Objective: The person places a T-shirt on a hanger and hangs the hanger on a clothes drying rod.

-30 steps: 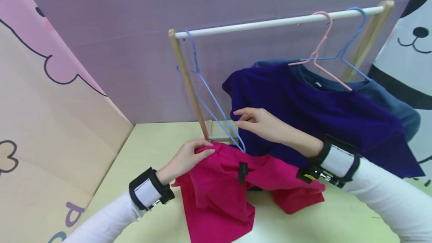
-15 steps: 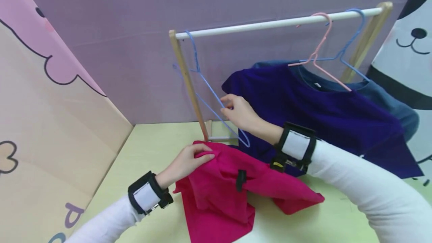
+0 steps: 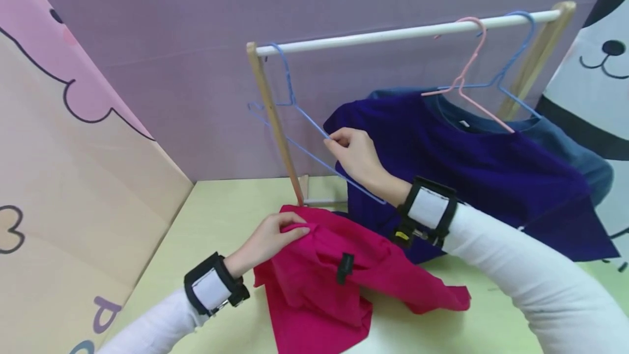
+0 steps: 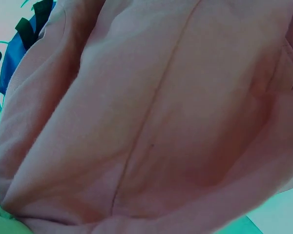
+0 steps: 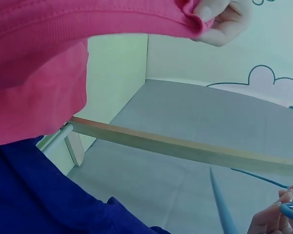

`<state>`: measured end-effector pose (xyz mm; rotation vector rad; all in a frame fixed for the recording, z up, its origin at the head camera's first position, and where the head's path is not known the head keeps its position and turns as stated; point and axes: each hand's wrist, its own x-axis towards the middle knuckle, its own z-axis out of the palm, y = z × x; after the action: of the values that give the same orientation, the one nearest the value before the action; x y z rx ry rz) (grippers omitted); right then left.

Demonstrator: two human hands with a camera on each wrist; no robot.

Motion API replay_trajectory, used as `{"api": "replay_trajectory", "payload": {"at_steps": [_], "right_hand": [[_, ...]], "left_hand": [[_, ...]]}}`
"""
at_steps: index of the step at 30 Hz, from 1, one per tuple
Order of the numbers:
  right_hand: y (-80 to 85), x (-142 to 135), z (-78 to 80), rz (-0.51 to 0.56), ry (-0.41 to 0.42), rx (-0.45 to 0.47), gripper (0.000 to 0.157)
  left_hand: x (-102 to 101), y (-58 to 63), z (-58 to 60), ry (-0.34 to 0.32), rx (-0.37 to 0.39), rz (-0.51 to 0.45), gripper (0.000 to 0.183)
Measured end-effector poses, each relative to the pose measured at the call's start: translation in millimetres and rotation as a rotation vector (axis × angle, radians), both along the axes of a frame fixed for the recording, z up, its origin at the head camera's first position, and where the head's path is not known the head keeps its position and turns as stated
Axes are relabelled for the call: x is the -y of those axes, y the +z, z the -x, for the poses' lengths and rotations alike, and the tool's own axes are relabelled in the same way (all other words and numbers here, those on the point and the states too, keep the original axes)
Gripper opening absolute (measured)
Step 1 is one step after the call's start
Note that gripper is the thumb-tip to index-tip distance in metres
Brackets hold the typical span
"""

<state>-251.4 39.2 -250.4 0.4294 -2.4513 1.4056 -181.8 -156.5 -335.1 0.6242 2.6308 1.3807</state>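
My left hand (image 3: 267,239) pinches the upper edge of a bright pink-red T-shirt (image 3: 314,272), which lies bunched on the table with a small black clip-like piece (image 3: 345,267) on it. In the right wrist view, the left thumb and fingers grip the shirt's ribbed neckline (image 5: 136,27). My right hand (image 3: 357,154) pinches the upper arm of a blue hanger (image 3: 310,119), whose hook is still over the rack's bar at the left end. Pink-toned cloth (image 4: 156,122) fills most of the left wrist view, which hides the left fingers there.
A white bar (image 3: 368,37) on wooden posts (image 3: 267,102) forms the rack. At its right hang a dark purple-blue T-shirt (image 3: 417,152) with a pink hanger (image 3: 461,78), and a grey-blue shirt (image 3: 589,163) behind on a blue hanger (image 3: 502,76). A printed panel (image 3: 88,179) stands at left.
My right hand has moved left from in front of the dark shirt and taken hold of the blue hanger, whose lower end has swung to the right. The left hand keeps its grip on the T-shirt.
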Motion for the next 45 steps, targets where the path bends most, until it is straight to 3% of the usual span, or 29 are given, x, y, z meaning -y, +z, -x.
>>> {"api": "replay_trajectory", "payload": {"at_steps": [10, 16, 24, 31, 38, 45], "right_hand": [[6.3, -20.7, 2.9, 0.064, -0.015, -0.081, 0.018], [3.7, -53.1, -2.4, 0.119, 0.03, -0.022, 0.022], [7.4, -90.9, -19.8, 0.174, -0.011, -0.047, 0.023], [8.6, -118.1, -37.0, 0.133, -0.023, -0.092, 0.01], [-4.4, -145.2, -58.1, 0.02, -0.058, -0.065, 0.011], [-22.6, -174.9, -79.9, 0.005, -0.068, -0.004, 0.008]], "left_hand": [[2.0, -1.3, 0.3, -0.002, -0.011, 0.008, 0.016], [2.1, -1.0, 1.1, -0.022, 0.0, 0.0, 0.017], [2.1, 0.1, 3.2, -0.011, 0.015, -0.013, 0.016], [3.6, -0.3, 6.3, -0.015, 0.004, -0.019, 0.019], [5.0, -0.5, 6.9, -0.029, 0.013, -0.023, 0.023], [4.5, -3.4, 7.7, 0.014, -0.025, -0.06, 0.018]]}}
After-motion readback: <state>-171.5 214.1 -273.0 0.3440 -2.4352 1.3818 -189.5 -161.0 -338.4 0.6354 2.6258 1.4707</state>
